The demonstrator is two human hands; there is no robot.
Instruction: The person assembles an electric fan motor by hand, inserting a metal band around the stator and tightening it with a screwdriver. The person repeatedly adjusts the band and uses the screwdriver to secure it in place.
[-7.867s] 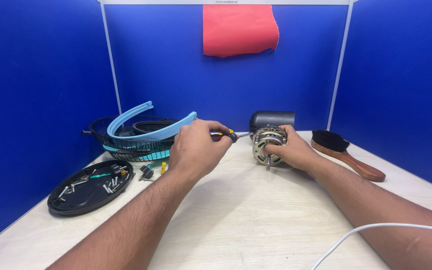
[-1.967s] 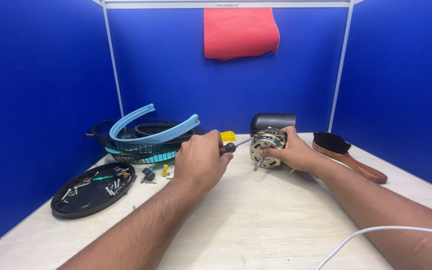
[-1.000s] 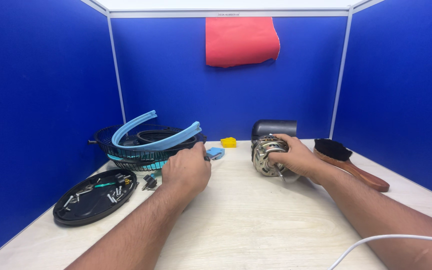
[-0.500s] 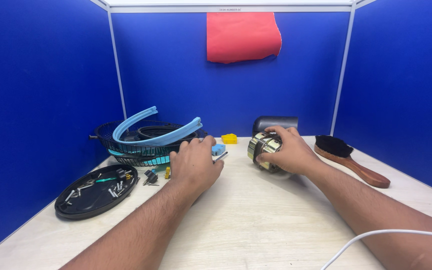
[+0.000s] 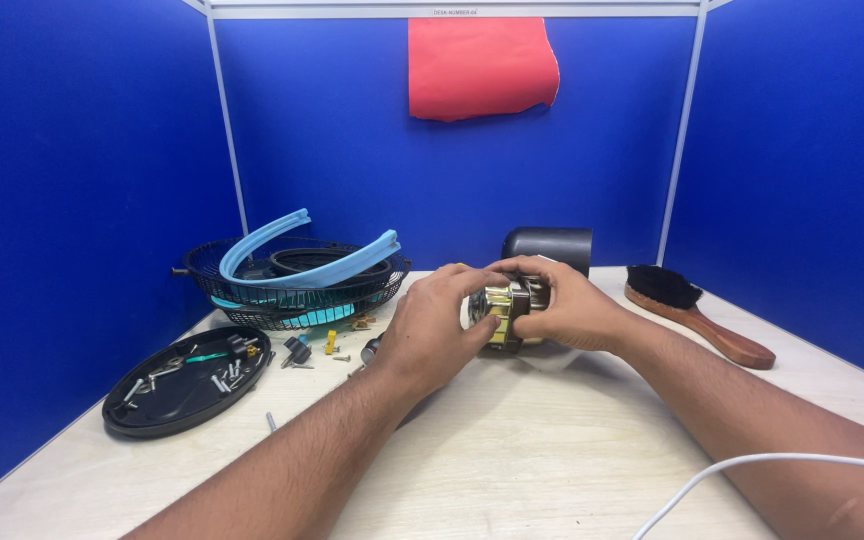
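Presently both your hands are closed around the small motor (image 5: 508, 312), which sits near the middle of the table (image 5: 512, 450), just in front of the dark rounded housing (image 5: 549, 246). Your left hand (image 5: 430, 330) wraps its near side, fingers curled over the top and thumb underneath. Your right hand (image 5: 567, 305) cups it from the far side, fingers folded across the upper edge. Neither hand holds anything else.

Judged by its metal core and brass-coloured parts, the motor is likely dense and heavy for its bulk, and rigid throughout. The bare metal may be slick, and any exposed windings or thin leads would be easy to damage. Take hold on the solid outer body, not on wires or protruding fittings; whether a shaft projects cannot be told, since your fingers cover the ends.

Left of the motor, loose screws (image 5: 337, 355) and small fittings lie scattered on the table. Beyond them stands a black wire basket (image 5: 352, 298) carrying curved light-blue plastic strips (image 5: 302, 262). A black oval tray (image 5: 148, 412) with more screws lies at the far left. A wooden-handled brush (image 5: 697, 314) lies to the right, well apart from your hands. A white cable (image 5: 752, 468) crosses the near right corner.
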